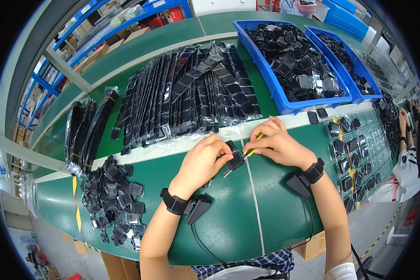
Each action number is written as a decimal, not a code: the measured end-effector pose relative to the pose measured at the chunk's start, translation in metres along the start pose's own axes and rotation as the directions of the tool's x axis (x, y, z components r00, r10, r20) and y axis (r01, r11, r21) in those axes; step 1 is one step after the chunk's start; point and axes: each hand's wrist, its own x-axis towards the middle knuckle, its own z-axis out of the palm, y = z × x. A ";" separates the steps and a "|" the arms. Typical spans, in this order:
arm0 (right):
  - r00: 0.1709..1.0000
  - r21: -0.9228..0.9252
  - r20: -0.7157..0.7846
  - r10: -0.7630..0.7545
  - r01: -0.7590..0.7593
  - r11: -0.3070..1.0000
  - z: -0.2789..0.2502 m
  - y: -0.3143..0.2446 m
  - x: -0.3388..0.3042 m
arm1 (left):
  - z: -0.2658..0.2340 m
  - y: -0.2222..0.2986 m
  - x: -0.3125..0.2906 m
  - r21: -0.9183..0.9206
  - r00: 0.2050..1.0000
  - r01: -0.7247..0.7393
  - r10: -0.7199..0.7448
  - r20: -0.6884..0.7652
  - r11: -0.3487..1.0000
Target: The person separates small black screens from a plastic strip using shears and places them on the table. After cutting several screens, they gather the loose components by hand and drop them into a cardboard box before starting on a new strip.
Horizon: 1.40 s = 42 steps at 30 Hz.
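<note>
My left hand pinches a small black square piece with rounded corners between thumb and fingers, a little above the green table. From the right, my right hand grips a slim yellow-and-black hand tool, whose lower end meets the edge of the black piece. The tool's exact kind is hard to make out, since my fingers cover much of it. A thin pale tip shows just below the piece. Both wrists wear black straps with cabled black units.
Bagged strips of black squares lie beyond my hands. Two blue bins of black pieces stand far right. A loose heap is at left, beside bundled black strips. A clear tray holds pieces at right; a co-worker's arm shows beyond.
</note>
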 end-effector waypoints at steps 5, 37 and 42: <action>0.995 -0.035 0.038 0.088 -0.087 0.996 -0.006 -0.004 -0.003 | -0.001 0.005 0.007 -0.073 0.999 0.002 0.002 0.054 0.997; 0.985 0.057 -0.102 0.136 -0.131 0.990 -0.001 0.013 0.002 | -0.010 0.044 -0.015 0.487 0.980 -0.194 0.188 0.062 0.851; 0.973 0.002 -0.229 -0.030 0.032 1.000 -0.013 0.014 -0.005 | -0.014 0.044 -0.005 0.384 0.946 -0.317 0.316 0.068 0.867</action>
